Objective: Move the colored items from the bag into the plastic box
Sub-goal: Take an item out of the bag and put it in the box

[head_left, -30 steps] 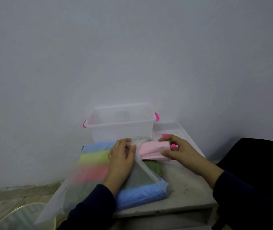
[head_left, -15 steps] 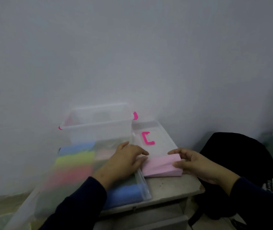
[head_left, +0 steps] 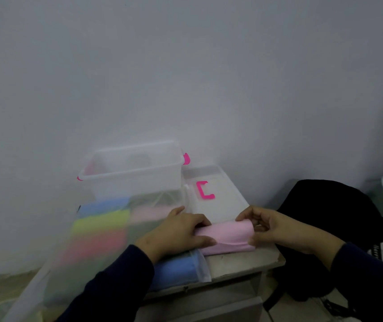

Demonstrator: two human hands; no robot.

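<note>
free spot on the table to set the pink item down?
Only the bare table strip along the near edge, right of the bag. Behind it the box lid and plastic box crowd the table; the box interior looks empty.

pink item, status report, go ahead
Both hands grip the pink item: left hand at one end, right hand at the other. It is outside the bag. Plastic box open, path clear.

pink cloth (head_left: pixel 226 237) between the hands, clear box (head_left: pixel 134 175) with hot pink clips, blue, yellow-green, pink stuff in the see-through bag (head_left: pixel 97 231).
</note>
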